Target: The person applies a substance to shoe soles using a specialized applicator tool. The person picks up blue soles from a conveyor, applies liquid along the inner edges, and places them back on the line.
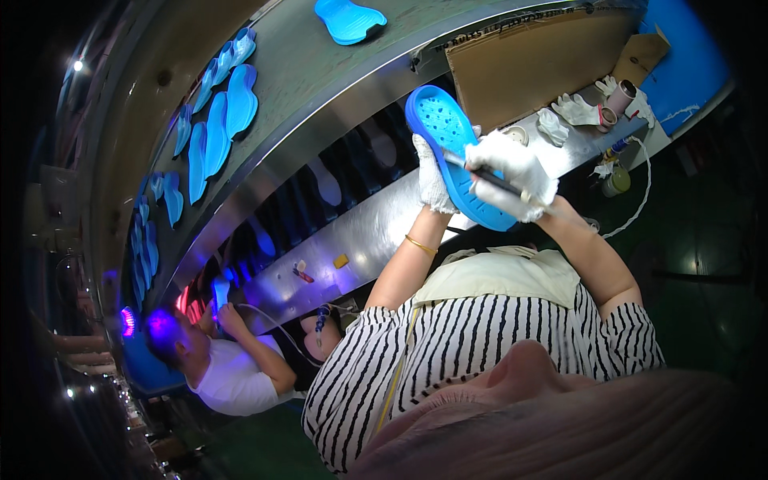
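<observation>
My left hand (pixel 433 178), in a white knit glove, grips a blue shoe sole (pixel 481 204) by its left edge. The sole is tilted upright, and its broad upper end is dotted with small holes. In my right hand (pixel 518 174), also gloved in white, is a slim dark-handled brush (pixel 498 182). Its pale metal end lies against the middle of the sole; its very tip is too small to make out. The right fingers are wrapped round the handle.
A metal ledge (pixel 376 220) runs below a conveyor belt (pixel 312 76) carrying several blue soles (pixel 218 134). A cardboard box (pixel 512 72) stands behind my hands. Loose white gloves (pixel 578 110) and a spool (pixel 622 98) lie right. A co-worker (pixel 240 376) sits at left.
</observation>
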`<action>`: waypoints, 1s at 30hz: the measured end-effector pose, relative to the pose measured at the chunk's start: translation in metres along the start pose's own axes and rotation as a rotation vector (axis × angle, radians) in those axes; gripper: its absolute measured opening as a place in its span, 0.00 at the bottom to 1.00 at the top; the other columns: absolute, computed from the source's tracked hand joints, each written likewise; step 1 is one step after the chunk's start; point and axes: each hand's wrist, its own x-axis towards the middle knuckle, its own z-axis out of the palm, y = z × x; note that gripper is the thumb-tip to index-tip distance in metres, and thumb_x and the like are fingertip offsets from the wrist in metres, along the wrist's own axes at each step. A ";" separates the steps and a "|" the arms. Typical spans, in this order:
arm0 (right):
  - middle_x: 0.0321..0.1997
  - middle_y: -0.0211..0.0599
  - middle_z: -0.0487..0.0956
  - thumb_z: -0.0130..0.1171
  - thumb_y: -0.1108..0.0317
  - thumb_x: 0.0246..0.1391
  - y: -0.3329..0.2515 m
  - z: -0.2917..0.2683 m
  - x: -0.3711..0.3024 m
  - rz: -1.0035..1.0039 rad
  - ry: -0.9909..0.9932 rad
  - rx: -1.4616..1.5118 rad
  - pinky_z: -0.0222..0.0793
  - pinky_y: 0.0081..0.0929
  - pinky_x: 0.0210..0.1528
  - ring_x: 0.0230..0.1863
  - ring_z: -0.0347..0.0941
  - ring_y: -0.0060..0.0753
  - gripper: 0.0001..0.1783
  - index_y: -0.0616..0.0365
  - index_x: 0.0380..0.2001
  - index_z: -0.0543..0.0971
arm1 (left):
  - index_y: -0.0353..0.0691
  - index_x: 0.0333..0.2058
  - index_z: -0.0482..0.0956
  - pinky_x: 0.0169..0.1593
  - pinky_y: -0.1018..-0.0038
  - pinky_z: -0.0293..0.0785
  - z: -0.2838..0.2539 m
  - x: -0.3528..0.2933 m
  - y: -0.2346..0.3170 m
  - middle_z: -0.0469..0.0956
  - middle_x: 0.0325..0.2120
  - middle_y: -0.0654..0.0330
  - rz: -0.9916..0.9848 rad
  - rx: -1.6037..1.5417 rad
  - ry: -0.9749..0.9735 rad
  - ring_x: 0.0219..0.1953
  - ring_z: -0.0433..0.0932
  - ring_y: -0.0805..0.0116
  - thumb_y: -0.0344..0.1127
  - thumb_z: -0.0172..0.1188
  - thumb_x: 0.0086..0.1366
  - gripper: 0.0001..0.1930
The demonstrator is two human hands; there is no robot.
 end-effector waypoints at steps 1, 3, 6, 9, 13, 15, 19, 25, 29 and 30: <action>0.35 0.37 0.78 0.64 0.78 0.42 -0.002 0.001 -0.001 0.050 -0.035 0.028 0.73 0.33 0.47 0.38 0.77 0.39 0.15 0.57 0.36 0.78 | 0.41 0.65 0.61 0.61 0.53 0.72 0.000 -0.001 0.000 0.73 0.56 0.47 0.017 -0.014 0.021 0.55 0.75 0.50 0.76 0.41 0.64 0.46; 0.35 0.39 0.79 0.64 0.77 0.42 -0.005 0.004 -0.004 0.093 -0.057 0.100 0.75 0.32 0.46 0.36 0.77 0.41 0.14 0.56 0.36 0.79 | 0.38 0.63 0.63 0.56 0.55 0.76 -0.001 -0.001 0.003 0.75 0.53 0.46 0.056 0.012 0.081 0.51 0.77 0.51 0.79 0.37 0.62 0.49; 0.35 0.40 0.80 0.65 0.79 0.41 -0.010 0.009 -0.008 0.139 0.027 -0.013 0.76 0.30 0.41 0.35 0.78 0.40 0.15 0.55 0.36 0.80 | 0.36 0.62 0.64 0.56 0.53 0.76 -0.002 -0.003 0.011 0.75 0.53 0.46 0.025 -0.057 0.051 0.51 0.77 0.49 0.79 0.38 0.61 0.50; 0.34 0.38 0.80 0.65 0.78 0.42 -0.014 0.009 -0.009 0.102 -0.161 0.014 0.75 0.29 0.41 0.34 0.78 0.37 0.13 0.56 0.35 0.81 | 0.38 0.63 0.63 0.58 0.47 0.73 -0.004 -0.004 0.022 0.74 0.54 0.43 0.018 -0.051 0.113 0.53 0.76 0.43 0.79 0.39 0.61 0.49; 0.33 0.37 0.80 0.65 0.78 0.42 -0.019 0.001 -0.003 0.183 -0.034 0.108 0.74 0.26 0.41 0.34 0.78 0.33 0.10 0.58 0.32 0.81 | 0.35 0.62 0.65 0.58 0.46 0.73 -0.008 -0.003 0.034 0.75 0.52 0.41 -0.030 -0.228 0.007 0.53 0.76 0.41 0.81 0.41 0.59 0.52; 0.34 0.39 0.81 0.64 0.80 0.43 -0.022 0.001 -0.001 0.208 -0.087 -0.028 0.75 0.29 0.41 0.36 0.79 0.34 0.11 0.61 0.33 0.80 | 0.36 0.62 0.65 0.58 0.46 0.73 -0.011 -0.002 0.039 0.75 0.52 0.41 -0.010 -0.166 -0.004 0.53 0.76 0.40 0.80 0.41 0.60 0.51; 0.34 0.37 0.81 0.65 0.80 0.43 -0.025 0.008 -0.008 0.202 -0.202 0.087 0.74 0.28 0.41 0.37 0.78 0.32 0.11 0.61 0.32 0.80 | 0.39 0.63 0.65 0.57 0.45 0.73 -0.014 0.000 0.050 0.75 0.53 0.41 -0.082 -0.182 -0.107 0.52 0.76 0.39 0.78 0.44 0.61 0.48; 0.35 0.33 0.81 0.63 0.77 0.53 -0.003 -0.010 -0.015 0.444 -0.008 0.281 0.74 0.23 0.43 0.36 0.77 0.21 0.06 0.63 0.35 0.80 | 0.41 0.67 0.60 0.62 0.45 0.69 0.019 -0.012 0.045 0.69 0.59 0.43 -0.028 -0.350 -0.060 0.62 0.68 0.40 0.80 0.47 0.56 0.53; 0.39 0.36 0.81 0.61 0.76 0.57 0.008 -0.017 -0.007 0.433 0.083 0.352 0.75 0.22 0.45 0.40 0.78 0.20 0.07 0.64 0.39 0.79 | 0.41 0.71 0.50 0.64 0.46 0.66 0.045 -0.030 0.024 0.63 0.65 0.49 -0.002 -0.227 -0.246 0.64 0.65 0.44 0.82 0.42 0.57 0.57; 0.40 0.36 0.81 0.61 0.76 0.57 0.006 -0.014 -0.006 0.396 0.142 0.352 0.75 0.22 0.45 0.40 0.78 0.20 0.06 0.64 0.38 0.79 | 0.41 0.71 0.50 0.64 0.47 0.66 0.048 -0.029 0.021 0.63 0.65 0.49 0.006 -0.175 -0.174 0.63 0.66 0.44 0.82 0.42 0.57 0.56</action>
